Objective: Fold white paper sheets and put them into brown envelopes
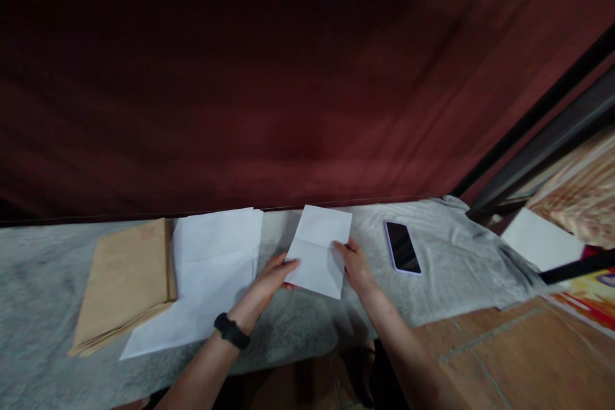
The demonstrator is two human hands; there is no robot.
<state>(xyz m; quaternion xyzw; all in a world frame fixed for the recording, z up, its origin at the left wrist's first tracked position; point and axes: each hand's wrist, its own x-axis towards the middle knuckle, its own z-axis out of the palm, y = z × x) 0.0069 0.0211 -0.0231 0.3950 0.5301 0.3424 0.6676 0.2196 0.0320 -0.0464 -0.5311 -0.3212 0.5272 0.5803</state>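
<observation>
Between my two hands is a white sheet of paper (319, 246) with a crease across its middle, tilted above the grey cloth. My left hand (275, 274) grips its left edge, thumb on top and fingers underneath. On the opposite edge, my right hand (354, 261) holds it the same way. Larger white sheets (211, 269), also creased, lie to the left of my left hand. Partly on top of them rests a stack of brown envelopes (127, 275). To the right of my right hand lies a phone (403, 247) with a dark screen and a pale purple edge.
A grey cloth (446, 269) covers the narrow surface. Behind it hangs a dark red curtain (288, 109). A dark metal bar (552, 134) slants along the right, near a white flat item (542, 240). Tiled floor (519, 352) shows below.
</observation>
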